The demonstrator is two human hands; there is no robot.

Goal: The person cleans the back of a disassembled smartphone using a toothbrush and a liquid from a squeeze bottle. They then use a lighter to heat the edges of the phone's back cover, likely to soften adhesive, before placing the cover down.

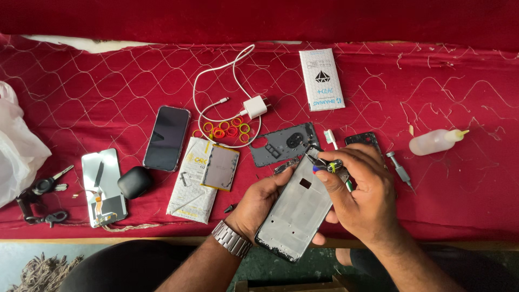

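Two grips busy: left hand [258,203] clasped phone frame [297,208] from below, right hand [362,197] pinched screwdriver [324,164] over its top edge.

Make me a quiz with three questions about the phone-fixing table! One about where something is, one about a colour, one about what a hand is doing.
1. Where is the squeeze bottle?
A. Far right on the cloth
B. Beside the keys
C. On the charger

2. What colour is the cloth?
A. Blue
B. Red
C. Green

3. What is the left hand doing?
A. Resting flat and empty
B. Holding the phone frame
C. Lifting the bottle

Answers:
1. A, it lies right of both hands, far from the keys.
2. B, red cloth with pale stitching covers the table.
3. B, its grip wraps the frame's left edge while the right hand works a small tool at its top.
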